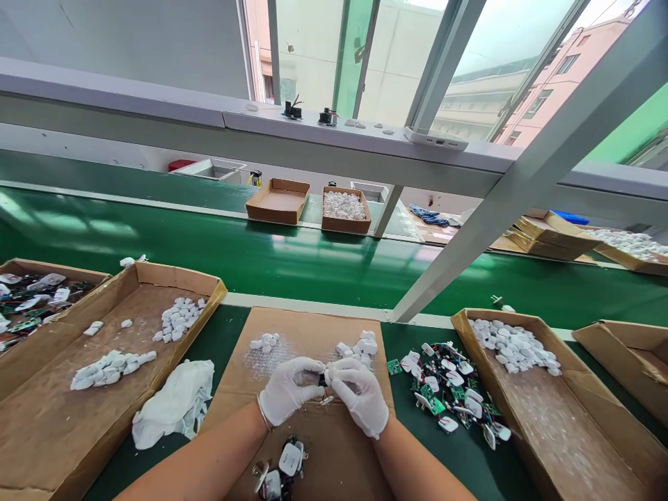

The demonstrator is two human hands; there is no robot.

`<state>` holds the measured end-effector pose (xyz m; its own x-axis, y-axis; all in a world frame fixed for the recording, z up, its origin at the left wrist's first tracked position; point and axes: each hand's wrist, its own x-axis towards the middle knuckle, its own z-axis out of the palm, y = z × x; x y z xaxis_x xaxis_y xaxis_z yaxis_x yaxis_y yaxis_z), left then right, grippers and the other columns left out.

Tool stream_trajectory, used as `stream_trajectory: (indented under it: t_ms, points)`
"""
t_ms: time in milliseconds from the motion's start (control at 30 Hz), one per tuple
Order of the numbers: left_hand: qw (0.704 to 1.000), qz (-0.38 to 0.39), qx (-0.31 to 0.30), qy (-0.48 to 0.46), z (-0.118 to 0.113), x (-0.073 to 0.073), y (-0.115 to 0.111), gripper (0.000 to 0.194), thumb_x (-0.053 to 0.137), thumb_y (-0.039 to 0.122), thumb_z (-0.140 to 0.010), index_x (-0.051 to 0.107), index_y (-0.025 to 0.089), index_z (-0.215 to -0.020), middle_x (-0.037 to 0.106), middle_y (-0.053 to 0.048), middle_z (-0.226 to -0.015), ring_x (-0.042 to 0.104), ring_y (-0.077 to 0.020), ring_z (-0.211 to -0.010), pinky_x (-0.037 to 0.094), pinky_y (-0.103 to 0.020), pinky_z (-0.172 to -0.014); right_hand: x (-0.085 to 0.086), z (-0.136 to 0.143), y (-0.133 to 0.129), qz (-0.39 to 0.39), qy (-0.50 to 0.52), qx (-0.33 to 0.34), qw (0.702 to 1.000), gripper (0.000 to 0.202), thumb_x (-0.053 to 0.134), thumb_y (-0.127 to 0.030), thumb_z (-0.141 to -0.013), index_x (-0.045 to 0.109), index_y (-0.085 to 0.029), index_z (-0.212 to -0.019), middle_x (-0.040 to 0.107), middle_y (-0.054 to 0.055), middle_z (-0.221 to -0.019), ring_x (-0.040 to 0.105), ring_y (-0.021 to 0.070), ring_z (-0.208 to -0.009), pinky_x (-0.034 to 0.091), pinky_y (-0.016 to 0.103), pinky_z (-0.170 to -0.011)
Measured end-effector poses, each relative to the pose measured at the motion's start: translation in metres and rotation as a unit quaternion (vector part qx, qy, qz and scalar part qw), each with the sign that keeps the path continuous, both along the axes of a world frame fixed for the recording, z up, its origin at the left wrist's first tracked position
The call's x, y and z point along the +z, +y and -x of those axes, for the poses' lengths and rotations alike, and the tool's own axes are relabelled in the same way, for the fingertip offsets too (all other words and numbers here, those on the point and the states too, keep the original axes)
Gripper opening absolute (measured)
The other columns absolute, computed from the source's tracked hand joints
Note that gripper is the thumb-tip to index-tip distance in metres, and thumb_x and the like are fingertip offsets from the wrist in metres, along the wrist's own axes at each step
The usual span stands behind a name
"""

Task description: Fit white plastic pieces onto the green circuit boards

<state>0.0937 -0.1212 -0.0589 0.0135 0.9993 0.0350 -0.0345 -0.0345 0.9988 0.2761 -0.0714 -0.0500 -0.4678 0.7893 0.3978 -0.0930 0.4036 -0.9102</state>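
Fingertips nearly meet at the center: the left hand (pixel 286 393) and the right hand (pixel 360 400), both in thin white gloves, have thumb and fingers closed in a pinch around a small dark piece (pixel 322 380). The fingertips hide most of it; a pale bit with thin wire shows just below. The piece is held above a flat cardboard sheet (pixel 334 445).

On the sheet, beyond the left hand, is a small group of white caps (pixel 265 342); beyond the right hand is a larger white pile (pixel 360 346). Nearer the wearer, between the forearms, lies a cluster of white plug parts (pixel 284 467) with metal pins and dark wires.

Just right of the sheet, a heap of circuit boards (pixel 454 386), green with white covers and wires, spreads over the dark green tabletop (pixel 412 424). Further right, a long carton (pixel 568 431) holds many white pieces at its far end.

Left of the sheet lies a crumpled white cloth (pixel 175 400), beside a large shallow box (pixel 46 431) with several groups of white pieces. At the far left, another box (pixel 49 268) holds more boards.

Beyond everything runs a glossy green belt (pixel 334 257), with two small cardboard trays (pixel 277 202) past it, beneath a ledge (pixel 313 136) and windows.
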Motion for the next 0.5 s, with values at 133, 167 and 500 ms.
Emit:
stream_trajectory:
  t_ms: [133, 167, 500]
  points:
    - [0.997, -0.048, -0.004, 0.053, 0.000, 0.006, -0.003, 0.030, 0.082, 0.028, -0.066, 0.069, 0.015, -0.090, 0.072, -0.007, -0.090, 0.068, -0.0200, -0.084, 0.057, -0.033, -0.080, -0.011, 0.004, -0.001, 0.187, 0.062, 0.016, 0.980, 0.007, 0.074, -0.024, -0.077, 0.069, -0.020, -0.078, 0.069, 0.004, -0.079, 0.062, 0.0170, -0.076, 0.049, 0.031, -0.074]
    - [0.994, -0.079, 0.000, 0.080, 0.001, 0.008, -0.003, 0.029, 0.082, 0.029, -0.067, 0.070, 0.016, -0.090, 0.071, -0.008, -0.090, 0.067, -0.0205, -0.086, 0.056, -0.034, -0.081, -0.014, 0.006, -0.001, 0.246, 0.088, 0.029, 0.965, 0.014, 0.078, -0.025, -0.074, 0.067, -0.020, -0.082, 0.068, 0.003, -0.079, 0.061, 0.0163, -0.074, 0.049, 0.030, -0.072]
    - [0.963, -0.206, 0.007, 0.176, -0.003, 0.014, -0.006, 0.023, 0.081, 0.033, -0.070, 0.071, 0.021, -0.087, 0.064, -0.004, -0.082, 0.059, -0.0189, -0.082, 0.051, -0.031, -0.072, -0.017, 0.013, -0.013, 0.452, 0.139, 0.164, 0.866, 0.032, 0.081, -0.034, -0.066, 0.068, -0.011, -0.083, 0.059, 0.001, -0.062, 0.051, 0.0106, -0.052, 0.044, 0.024, -0.047]
